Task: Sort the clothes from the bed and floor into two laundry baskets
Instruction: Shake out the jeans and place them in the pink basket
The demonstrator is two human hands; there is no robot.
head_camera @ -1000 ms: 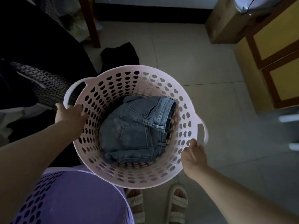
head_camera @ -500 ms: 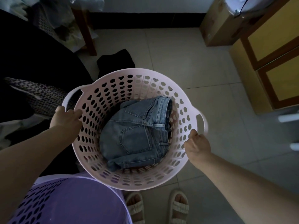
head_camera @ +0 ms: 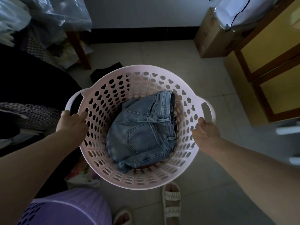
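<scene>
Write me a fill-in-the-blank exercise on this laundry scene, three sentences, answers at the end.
1. The pink basket holds a pair of folded ____.
2. Both hands, left hand and right hand, grip the pink basket by its ____.
3. The basket at the lower left is ____ in colour.

Answers: jeans; rim; purple

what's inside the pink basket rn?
Only folded blue jeans show inside the pink basket, which both hands grip by the rim. Whatever lies beneath the denim is covered.

Home bedroom: tiled floor (head_camera: 203,184), yellow wooden cabinet (head_camera: 272,62), cardboard box (head_camera: 211,41), laundry baskets, clothes lay about.
</scene>
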